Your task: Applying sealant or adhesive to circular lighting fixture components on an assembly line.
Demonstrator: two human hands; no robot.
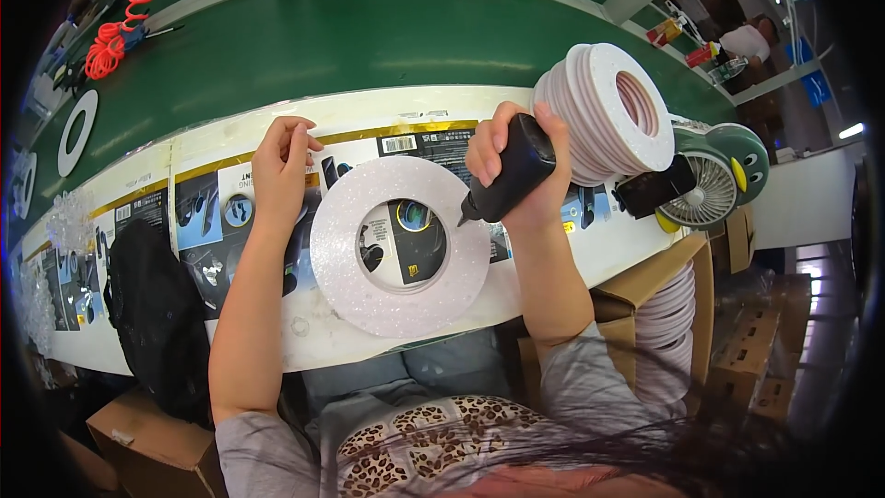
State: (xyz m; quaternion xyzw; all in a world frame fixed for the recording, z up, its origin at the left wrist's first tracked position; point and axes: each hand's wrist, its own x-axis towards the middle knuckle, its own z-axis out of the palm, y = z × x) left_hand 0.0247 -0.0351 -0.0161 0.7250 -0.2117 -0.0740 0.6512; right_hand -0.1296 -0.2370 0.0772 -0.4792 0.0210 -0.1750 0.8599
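The right hand (546, 186) grips a black squeeze bottle (518, 171), fingers wrapped around its body, while the left hand (284, 155) has its fingers loosely curled, with nothing visible in it. A white speckled ring (346, 272) lies flat in front of the person, between the two forearms, with printed packaging sheets (207, 212) showing beside it and through its round hole. From the right hand the ring lies to the left and closer to the person's body; the bottle's long axis slants that same way, so its dark nozzle (466, 216) points down at the right side of the ring's face. Whether the tip touches the surface or hangs just above it is hard to tell from this angle. With its bottle, the right hand has the nearer reach; the left is beyond the ring's upper left edge. Past the right hand stands a stack of similar rings (590, 120).
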